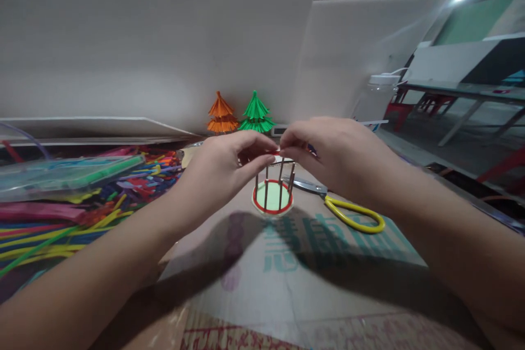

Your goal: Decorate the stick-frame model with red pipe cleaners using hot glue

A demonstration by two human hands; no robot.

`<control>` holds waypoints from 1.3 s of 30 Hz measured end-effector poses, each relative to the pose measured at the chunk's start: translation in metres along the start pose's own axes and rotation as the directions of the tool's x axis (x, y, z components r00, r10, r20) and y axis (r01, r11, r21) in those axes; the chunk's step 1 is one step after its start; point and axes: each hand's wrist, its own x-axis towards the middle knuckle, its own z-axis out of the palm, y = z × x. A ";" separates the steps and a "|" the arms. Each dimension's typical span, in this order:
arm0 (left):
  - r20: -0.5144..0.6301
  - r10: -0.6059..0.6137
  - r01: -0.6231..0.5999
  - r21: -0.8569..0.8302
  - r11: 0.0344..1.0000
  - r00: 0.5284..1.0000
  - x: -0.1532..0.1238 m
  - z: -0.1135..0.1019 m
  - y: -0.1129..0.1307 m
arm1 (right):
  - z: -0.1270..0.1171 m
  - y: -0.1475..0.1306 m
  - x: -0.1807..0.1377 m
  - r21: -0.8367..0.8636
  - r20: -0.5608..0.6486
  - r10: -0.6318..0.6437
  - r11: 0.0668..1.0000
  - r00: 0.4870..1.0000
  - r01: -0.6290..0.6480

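Observation:
Both hands meet over a small round base (pixel 270 196), pale green with a red rim, from which several thin brown posts (pixel 280 188) stand upright. My left hand (pixel 235 161) pinches one side of a thin red pipe cleaner (pixel 276 153) just above the posts. From the other side, my right hand (pixel 314 145) is closed on the same red piece, its fingertips close to the left ones. Fingers hide most of the red piece, so its full shape does not show. Scissors (pixel 348 214) with yellow handles lie right of the base, blades towards it.
Behind the hands stand an orange tree (pixel 221 114) and a green tree (pixel 256 112). Many coloured pipe cleaners (pixel 102 219) and a clear plastic box (pixel 74 178) lie at left. A printed cardboard sheet (pixel 254 295) covers the work surface. A white-lidded bottle (pixel 375 98) stands at back right.

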 end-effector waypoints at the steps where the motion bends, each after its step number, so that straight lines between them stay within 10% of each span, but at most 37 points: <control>1: -0.006 0.000 0.000 0.009 1.000 1.000 0.000 -0.001 0.000 | 0.000 0.000 0.000 0.014 0.008 0.009 1.000 1.000 -0.009; 17: -0.278 0.170 -0.147 0.102 0.984 0.946 0.000 -0.004 -0.010 | -0.018 0.013 -0.001 0.354 0.067 0.110 0.927 0.992 -0.126; 39: -0.135 0.398 -0.340 0.320 0.884 0.907 0.000 0.004 -0.014 | -0.002 0.005 0.001 0.308 0.037 -0.019 0.951 0.999 0.006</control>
